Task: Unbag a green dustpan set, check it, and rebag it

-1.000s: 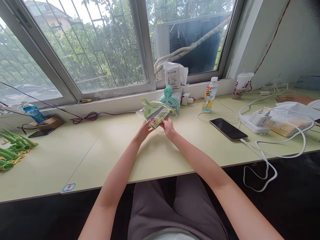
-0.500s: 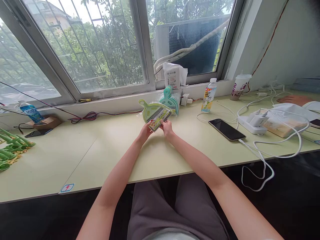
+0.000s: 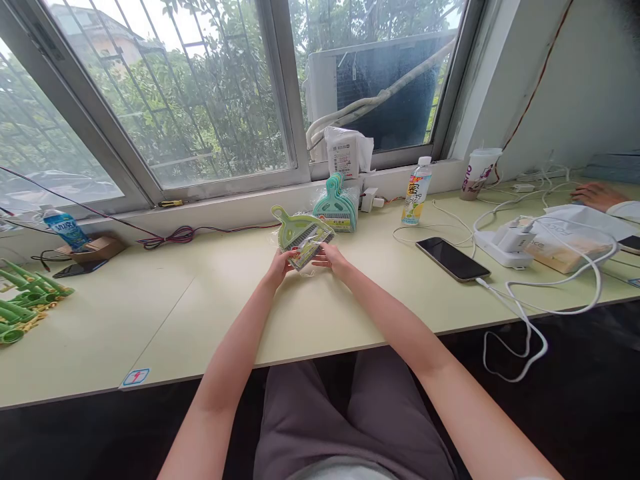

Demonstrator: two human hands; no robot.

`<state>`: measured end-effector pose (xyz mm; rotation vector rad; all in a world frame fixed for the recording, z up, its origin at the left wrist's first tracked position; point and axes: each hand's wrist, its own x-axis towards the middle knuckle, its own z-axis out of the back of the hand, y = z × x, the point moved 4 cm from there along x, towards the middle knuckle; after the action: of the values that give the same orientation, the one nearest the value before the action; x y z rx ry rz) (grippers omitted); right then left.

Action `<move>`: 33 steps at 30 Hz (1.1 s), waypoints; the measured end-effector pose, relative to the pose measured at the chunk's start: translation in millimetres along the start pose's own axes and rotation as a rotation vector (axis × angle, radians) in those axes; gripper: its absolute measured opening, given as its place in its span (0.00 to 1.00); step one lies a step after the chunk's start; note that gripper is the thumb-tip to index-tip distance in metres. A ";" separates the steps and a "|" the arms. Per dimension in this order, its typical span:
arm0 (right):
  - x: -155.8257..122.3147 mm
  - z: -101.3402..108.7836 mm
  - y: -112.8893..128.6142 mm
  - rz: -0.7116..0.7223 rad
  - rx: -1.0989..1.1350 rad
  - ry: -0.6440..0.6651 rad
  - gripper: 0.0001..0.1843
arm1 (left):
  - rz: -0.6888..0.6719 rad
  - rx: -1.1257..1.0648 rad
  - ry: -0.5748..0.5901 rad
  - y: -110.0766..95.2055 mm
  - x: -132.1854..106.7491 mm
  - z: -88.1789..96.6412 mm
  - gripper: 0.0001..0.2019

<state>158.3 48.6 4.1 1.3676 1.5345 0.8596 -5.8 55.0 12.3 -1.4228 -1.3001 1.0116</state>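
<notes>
A small yellow-green dustpan (image 3: 295,227) with a dark-bristled brush lies tilted in a clear plastic wrapper, its ring handle pointing to the upper left. My left hand (image 3: 281,265) grips its lower left edge, thumb on top. On the right edge, my right hand (image 3: 332,259) holds the wrapped dustpan between thumb and fingers, with some fingers stretched out beneath. Behind it, against the wall under the window, stands a stack of teal dustpans (image 3: 334,200), also in clear wrapping, with a yellow label low on the front one.
Right of my hands are a drink bottle (image 3: 417,190), a phone (image 3: 453,259) on a white cable, a power strip (image 3: 505,248) and a cup (image 3: 480,175). Another person's hand (image 3: 597,197) rests at far right. Green plastic pieces (image 3: 30,300) lie at far left.
The wrapped dustpan has shifted a little left and turned, so its label shows less. My hands have moved slightly apart. The stack behind is now less covered.
</notes>
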 end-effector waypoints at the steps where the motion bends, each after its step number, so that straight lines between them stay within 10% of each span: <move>1: 0.6 3.0 2.0 -0.007 -0.054 0.019 0.11 | -0.005 -0.009 -0.034 -2.1 0.7 4.2 0.19; 4: 3.5 18.0 11.2 0.076 -0.251 -0.018 0.18 | -0.006 -0.072 -0.100 -9.0 1.4 16.5 0.14; 13: -1.5 24.7 35.1 0.975 -1.025 -0.080 0.29 | 0.043 -0.249 -0.032 -18.3 -3.3 27.1 0.13; 19: 0.8 23.8 42.0 0.991 -0.759 -0.068 0.04 | 0.130 -0.134 0.020 -12.0 -6.6 22.6 0.15; 33: -0.4 26.2 37.5 0.808 -0.645 -0.103 0.05 | 0.157 -0.002 0.227 -6.6 -5.2 22.1 0.15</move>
<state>196.7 52.5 28.7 1.4787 0.4834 1.5685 -29.3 52.1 13.5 -1.6104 -1.0383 0.9193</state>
